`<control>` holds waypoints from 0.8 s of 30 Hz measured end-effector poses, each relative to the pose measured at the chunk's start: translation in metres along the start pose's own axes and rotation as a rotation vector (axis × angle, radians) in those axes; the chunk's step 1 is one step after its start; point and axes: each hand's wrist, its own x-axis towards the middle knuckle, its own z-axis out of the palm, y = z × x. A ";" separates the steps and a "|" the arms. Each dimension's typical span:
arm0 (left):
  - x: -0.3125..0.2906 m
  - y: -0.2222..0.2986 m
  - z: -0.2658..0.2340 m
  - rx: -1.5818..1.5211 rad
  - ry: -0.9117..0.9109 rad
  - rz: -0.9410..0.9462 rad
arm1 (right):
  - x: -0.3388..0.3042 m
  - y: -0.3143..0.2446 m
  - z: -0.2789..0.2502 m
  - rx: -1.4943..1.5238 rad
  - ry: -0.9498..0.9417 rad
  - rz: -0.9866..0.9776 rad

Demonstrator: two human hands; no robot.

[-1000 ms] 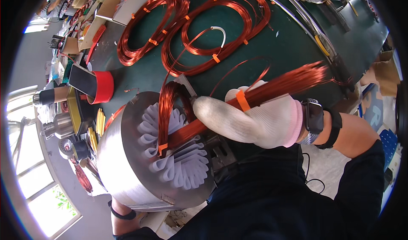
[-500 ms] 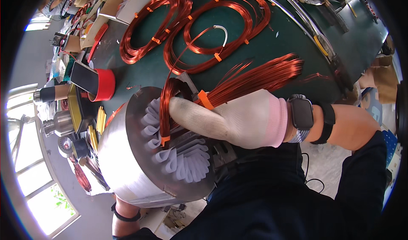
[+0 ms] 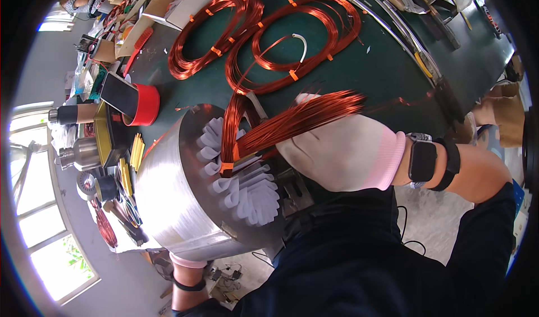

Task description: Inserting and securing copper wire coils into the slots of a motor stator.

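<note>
A metal motor stator (image 3: 174, 193) with a shiny cylindrical shell lies on its side in front of me. White slot liners (image 3: 255, 199) stick out of its open end in a ring. A copper wire coil (image 3: 314, 115), bound with orange tape, enters the stator's end and fans out to the right. My right hand (image 3: 345, 154), in a white glove with a pink cuff, is closed around this loose bundle, fingertips showing behind it. Of my left hand (image 3: 188, 262) only the pink glove cuff and wrist show below the stator; its fingers are hidden behind the shell.
Two big copper wire coils (image 3: 216, 50) tied with orange tape lie on the dark green table (image 3: 191, 95). At left stand a phone (image 3: 119, 91) on a red holder (image 3: 147, 106), a steel bottle (image 3: 81, 152) and yellow strips (image 3: 136, 151). Long metal rods (image 3: 393, 22) lie far right.
My right hand has moved from the coil's part at the stator onto the loose bundle, lifting it and swinging its end left. The view has shifted slightly. My left cuff now shows.
</note>
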 end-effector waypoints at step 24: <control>-0.043 0.025 -0.027 -0.126 -0.003 0.081 | 0.027 -0.013 -0.003 0.017 0.199 0.297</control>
